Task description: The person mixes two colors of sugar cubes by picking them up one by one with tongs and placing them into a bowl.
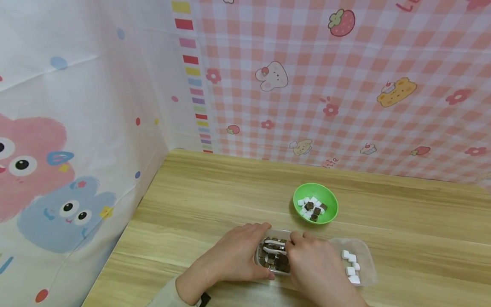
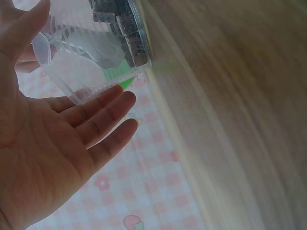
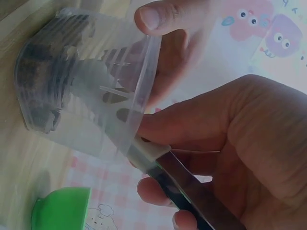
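A clear plastic container point(image 3: 91, 143) with dark brown cubes point(image 2: 128, 34) in its bottom stands on the table. My left hand point(image 1: 234, 256) holds it at the rim, thumb on the near side and fingers on the far side. In my right hand point(image 1: 316, 264) I grip a pair of tongs point(image 3: 196, 194) with metal arms and white tips. Those tips reach down into the container among the brown cubes. In the head view the right hand covers the container's right side; whether a cube sits between the tips I cannot tell.
Behind the container is a green bowl point(image 1: 329, 200) with white and brown cubes mixed in it. To the right, partly behind my right hand, lies a shallow clear tray point(image 1: 367, 264) with several white cubes point(image 1: 350, 270). Printed cloth hangs along the wooden table's point(image 1: 184, 192) back and left edges.
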Tool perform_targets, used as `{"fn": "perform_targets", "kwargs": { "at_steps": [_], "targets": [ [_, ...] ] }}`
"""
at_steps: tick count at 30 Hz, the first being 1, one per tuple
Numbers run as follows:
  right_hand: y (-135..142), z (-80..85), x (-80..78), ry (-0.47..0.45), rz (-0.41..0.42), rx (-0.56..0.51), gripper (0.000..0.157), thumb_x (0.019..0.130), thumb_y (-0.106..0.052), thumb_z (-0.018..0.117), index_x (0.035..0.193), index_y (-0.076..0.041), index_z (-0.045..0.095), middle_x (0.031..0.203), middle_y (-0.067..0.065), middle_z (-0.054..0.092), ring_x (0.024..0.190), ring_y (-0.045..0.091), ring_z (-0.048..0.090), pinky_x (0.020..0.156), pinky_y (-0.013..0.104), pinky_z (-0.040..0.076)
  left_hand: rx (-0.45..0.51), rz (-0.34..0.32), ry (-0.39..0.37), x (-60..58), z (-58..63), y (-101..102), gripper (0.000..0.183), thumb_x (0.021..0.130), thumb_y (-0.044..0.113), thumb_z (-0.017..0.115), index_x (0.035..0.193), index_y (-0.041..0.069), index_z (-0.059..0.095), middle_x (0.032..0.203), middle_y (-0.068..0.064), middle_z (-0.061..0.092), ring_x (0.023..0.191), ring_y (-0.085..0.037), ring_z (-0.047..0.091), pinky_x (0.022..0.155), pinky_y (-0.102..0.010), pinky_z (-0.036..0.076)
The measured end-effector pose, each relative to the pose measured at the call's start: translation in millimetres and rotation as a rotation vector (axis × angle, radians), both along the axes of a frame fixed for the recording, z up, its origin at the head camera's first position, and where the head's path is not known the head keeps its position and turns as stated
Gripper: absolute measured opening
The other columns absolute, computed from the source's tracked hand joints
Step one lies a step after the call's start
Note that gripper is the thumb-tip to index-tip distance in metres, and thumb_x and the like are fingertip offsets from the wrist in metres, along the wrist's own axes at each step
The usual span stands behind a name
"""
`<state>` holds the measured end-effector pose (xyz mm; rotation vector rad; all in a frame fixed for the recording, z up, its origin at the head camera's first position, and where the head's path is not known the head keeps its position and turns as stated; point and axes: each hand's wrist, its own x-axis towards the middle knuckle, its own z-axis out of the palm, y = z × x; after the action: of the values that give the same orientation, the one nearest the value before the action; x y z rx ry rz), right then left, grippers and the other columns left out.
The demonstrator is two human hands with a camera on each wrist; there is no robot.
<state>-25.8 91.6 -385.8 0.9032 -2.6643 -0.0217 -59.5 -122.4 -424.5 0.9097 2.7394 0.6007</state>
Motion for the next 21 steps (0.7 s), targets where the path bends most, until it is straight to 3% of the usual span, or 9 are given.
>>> {"fn": "perform_targets", "kwargs": {
  "at_steps": [21],
  "targets": [
    [-6.7,-6.4,0.4,-0.010,-0.035,-0.010,0.013,0.060,-0.007,0.076,0.070,-0.007,0.068,0.070,0.002,0.054,0.057,0.021,0.052,0.042,0.036,0.040,0.005,0.006,-0.005,0.8,-1.3,0.0,0.101,0.075,0.060,0.088,0.153,0.011,0.046,0.145,-0.005,0.060,0.131,-0.019,0.057,0.111,-0.043,0.046]
  ]
}}
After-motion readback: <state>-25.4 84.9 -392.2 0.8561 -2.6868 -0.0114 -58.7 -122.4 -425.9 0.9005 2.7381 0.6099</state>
